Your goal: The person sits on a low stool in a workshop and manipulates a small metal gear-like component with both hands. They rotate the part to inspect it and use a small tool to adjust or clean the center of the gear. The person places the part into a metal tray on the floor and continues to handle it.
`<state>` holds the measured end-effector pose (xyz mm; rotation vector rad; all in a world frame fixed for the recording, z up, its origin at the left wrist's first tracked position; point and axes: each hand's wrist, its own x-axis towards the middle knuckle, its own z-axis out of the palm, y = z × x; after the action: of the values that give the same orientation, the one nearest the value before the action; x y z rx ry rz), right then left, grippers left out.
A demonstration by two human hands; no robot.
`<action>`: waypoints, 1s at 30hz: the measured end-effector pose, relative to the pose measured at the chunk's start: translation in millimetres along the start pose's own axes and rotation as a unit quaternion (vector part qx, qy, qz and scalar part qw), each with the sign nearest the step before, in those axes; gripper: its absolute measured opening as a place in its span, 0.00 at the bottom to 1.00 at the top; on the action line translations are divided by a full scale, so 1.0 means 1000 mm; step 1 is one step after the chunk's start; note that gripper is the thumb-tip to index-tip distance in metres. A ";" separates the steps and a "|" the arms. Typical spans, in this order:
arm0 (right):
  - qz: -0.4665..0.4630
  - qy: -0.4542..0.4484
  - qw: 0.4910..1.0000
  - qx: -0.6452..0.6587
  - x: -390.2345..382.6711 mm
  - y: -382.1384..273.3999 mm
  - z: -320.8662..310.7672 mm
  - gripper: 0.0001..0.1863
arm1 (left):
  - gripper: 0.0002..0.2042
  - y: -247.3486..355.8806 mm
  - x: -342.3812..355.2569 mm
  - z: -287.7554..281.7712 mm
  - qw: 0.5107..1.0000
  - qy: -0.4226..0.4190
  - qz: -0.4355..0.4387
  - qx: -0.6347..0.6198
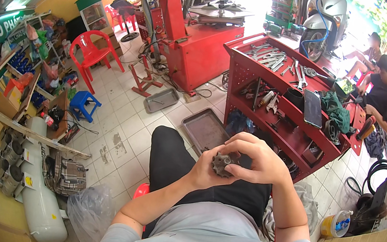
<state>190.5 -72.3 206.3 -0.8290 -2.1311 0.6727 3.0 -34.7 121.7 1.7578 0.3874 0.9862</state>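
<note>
Above my lap, both hands hold a small, dark, toothed metal part (221, 165) that looks like a sprocket. My left hand (202, 169) is closed around its left side and underside. My right hand (262, 161) arches over it, with the thumb on the part's right edge and the fingers curled along its far side. The part's toothed face points up toward me; its underside is hidden by my fingers.
A red tool cart (285, 116) stands just ahead right, with wrenches (274, 58), a phone (312, 108) and a green cloth (334, 109) on top. Metal trays (192, 122) lie on the tiled floor. A blue stool (84, 105) is at left. Two people sit at far right.
</note>
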 end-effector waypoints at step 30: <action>-0.041 0.008 0.999 -0.006 -0.001 0.008 0.000 0.12 | 0.26 0.000 0.004 -0.001 0.999 -0.005 0.047 0.014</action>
<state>193.9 -67.4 200.7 -0.7451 -2.1449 0.6099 4.5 -31.1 123.8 1.8197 0.3149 1.0427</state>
